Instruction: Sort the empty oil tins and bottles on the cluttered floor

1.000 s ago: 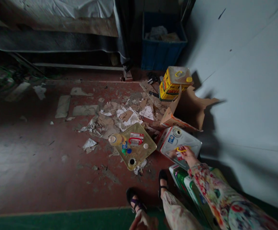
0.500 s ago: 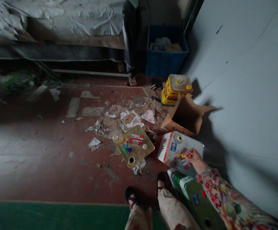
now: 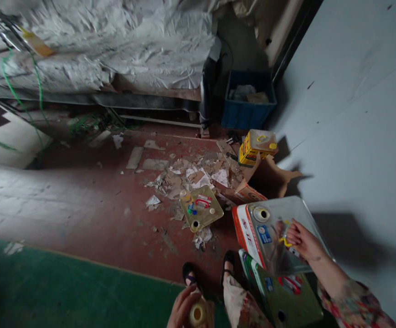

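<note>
My right hand (image 3: 298, 239) is closed around the yellow handle (image 3: 284, 240) on top of a big white and orange metal can (image 3: 276, 264). The can has an open round mouth and looks raised off the floor. At the bottom edge, my left hand (image 3: 183, 307) is wrapped around a bottle (image 3: 198, 315) whose uncapped mouth faces up; its lower part is hidden. Ahead of my feet stands another can (image 3: 202, 218), with a small bottle (image 3: 184, 196) and several loose caps on its top. A green-sided can (image 3: 280, 296) stands below the white one.
A yellow can (image 3: 252, 148) and a torn open carton (image 3: 266, 180) stand by the pale wall (image 3: 365, 136). Behind them is a blue bin (image 3: 247, 114). Paper scraps (image 3: 198, 175) litter the red floor. A sheet-covered bench (image 3: 143, 54) runs along the back left.
My right hand has lifted the white can by its handle, bringing it closer. My left hand has come into view with a bottle. The view has shifted left and tilted up.
</note>
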The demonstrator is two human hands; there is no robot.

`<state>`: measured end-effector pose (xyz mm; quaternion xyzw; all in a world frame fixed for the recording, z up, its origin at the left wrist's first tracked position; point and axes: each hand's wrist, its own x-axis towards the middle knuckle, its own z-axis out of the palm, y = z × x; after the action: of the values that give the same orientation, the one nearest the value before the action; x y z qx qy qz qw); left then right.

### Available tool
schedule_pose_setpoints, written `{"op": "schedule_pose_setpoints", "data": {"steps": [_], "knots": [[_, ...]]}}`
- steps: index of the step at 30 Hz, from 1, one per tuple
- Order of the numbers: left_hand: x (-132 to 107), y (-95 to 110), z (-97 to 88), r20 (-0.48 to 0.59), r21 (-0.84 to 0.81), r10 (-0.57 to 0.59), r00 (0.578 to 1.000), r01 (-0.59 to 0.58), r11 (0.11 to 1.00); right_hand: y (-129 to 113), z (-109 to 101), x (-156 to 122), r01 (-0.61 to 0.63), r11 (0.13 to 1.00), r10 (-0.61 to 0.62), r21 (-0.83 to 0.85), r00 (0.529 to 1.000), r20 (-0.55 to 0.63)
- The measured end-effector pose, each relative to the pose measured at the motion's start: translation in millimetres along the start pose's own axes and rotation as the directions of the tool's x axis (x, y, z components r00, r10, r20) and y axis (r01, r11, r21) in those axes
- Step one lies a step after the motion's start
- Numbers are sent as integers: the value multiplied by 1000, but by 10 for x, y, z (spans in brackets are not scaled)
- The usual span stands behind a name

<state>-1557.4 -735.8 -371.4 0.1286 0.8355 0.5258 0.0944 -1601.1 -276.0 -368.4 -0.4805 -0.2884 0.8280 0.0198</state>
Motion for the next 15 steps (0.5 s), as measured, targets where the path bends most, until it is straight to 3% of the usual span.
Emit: {"op": "schedule_pose_setpoints", "data": {"steps": [4, 9, 15], "knots": [[86, 25, -14, -59, 134, 94, 994, -86, 987, -261, 120, -412, 61, 995, -61, -75, 998, 6], [152, 25, 177, -118, 246, 41, 992, -11, 969, -304, 245, -912, 41, 995, -38, -95, 999, 34], [324, 5, 280, -83, 332, -65, 994, 89, 939, -489, -167, -1239, 43, 994, -52, -105, 995, -83]]}}
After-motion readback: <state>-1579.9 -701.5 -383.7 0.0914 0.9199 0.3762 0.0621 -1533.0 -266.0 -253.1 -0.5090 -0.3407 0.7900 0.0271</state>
